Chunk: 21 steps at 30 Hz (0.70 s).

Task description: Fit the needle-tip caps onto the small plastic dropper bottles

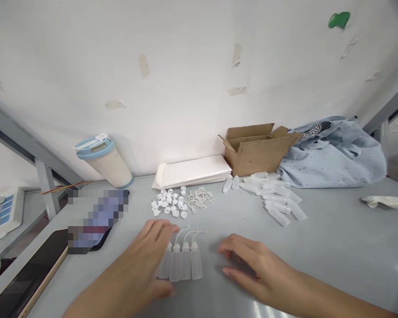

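Observation:
Several small translucent squeeze bottles [185,264] lie side by side in a row on the grey table [219,300], with thin white straps curving from their necks. My left hand [152,256] is at the row's left end, its thumb and fingers apart and partly hiding the leftmost bottle. Whether it touches that bottle I cannot tell. To the right of the row, my right hand [248,265] hovers with thumb and fingers apart and nothing between them. Behind the row sit a pile of white caps [169,202] and a heap of thin white straps [200,197].
More loose bottles [275,194] lie at the back right, before an open cardboard box [262,154] and a light blue cloth bag [334,154]. White padded envelopes [194,171] are stacked against the wall. A tumbler [106,161] and a phone [29,274] are at left.

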Motion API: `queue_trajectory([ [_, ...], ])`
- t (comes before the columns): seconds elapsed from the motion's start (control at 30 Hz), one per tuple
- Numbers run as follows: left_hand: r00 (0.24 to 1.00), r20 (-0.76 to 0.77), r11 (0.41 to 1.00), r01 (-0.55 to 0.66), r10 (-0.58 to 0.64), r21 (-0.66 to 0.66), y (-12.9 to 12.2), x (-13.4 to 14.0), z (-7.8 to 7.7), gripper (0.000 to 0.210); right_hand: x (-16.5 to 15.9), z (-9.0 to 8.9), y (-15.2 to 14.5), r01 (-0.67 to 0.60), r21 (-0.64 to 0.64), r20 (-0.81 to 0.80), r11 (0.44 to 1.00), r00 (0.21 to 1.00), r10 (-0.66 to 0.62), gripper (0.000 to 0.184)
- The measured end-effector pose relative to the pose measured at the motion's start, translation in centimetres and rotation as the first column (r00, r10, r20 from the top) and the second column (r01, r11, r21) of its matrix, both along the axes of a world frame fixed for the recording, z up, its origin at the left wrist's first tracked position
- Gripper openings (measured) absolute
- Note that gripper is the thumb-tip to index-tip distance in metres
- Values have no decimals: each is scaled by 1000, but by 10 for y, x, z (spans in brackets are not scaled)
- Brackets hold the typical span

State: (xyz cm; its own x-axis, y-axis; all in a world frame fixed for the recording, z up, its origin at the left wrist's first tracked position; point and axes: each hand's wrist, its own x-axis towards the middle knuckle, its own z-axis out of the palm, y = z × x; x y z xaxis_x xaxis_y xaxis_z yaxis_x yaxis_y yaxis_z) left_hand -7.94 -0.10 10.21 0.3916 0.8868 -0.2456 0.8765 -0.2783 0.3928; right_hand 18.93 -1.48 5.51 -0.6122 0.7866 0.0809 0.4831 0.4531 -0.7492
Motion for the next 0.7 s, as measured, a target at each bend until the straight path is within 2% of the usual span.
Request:
queue_trajectory([
  [0.13,995,-19,989,-94,96,111,2,-36,-4,66,-6,-4,-1,-25,3,28,1000,999,25,29],
  [0.23,988,16,965,-153,153,214,-5,-54,-20,77,-14,-9,-1,-12,23,95,1000,995,9,40],
  [0.27,987,31,967,-159,156,199,-9,-57,-28,83,-18,-11,-1,-13,65,133,998,991,5,43],
  [0.37,972,114,953,-224,205,202,-19,-52,-52,99,-32,-17,-1,-51,279,261,959,965,-24,52],
  [0.43,961,167,928,-258,219,268,-23,-44,-64,103,-43,-20,0,-66,373,318,925,946,-60,66],
  [0.53,958,188,911,-267,216,315,-23,-32,-71,101,-60,-19,3,-49,356,390,933,915,-101,72],
  [0.7,975,159,926,-199,155,320,-18,-23,-67,94,-76,-18,11,-33,331,428,943,896,-119,60],
])
